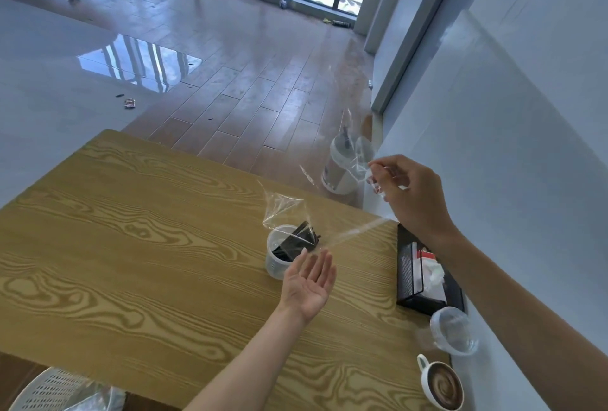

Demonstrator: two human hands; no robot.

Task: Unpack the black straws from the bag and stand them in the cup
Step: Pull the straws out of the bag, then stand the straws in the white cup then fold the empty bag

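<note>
A translucent plastic cup [275,266] stands on the wooden table [131,246] with a bundle of black straws [297,241] leaning inside it, their tops pointing up and right. My left hand [311,282] is open, palm up, just right of the cup's near side and holds nothing. My right hand [408,193] is raised above the table's far right corner, fingers pinched on the clear plastic bag [329,213]. The bag stretches down from that hand toward the straws and looks empty.
A black mesh box [424,275] with tissues sits at the table's right edge. In front of it stand a clear cup [454,331] and a white mug of coffee [441,384]. A drink cup [339,160] stands on the floor beyond. A white chair back [59,391] is at bottom left.
</note>
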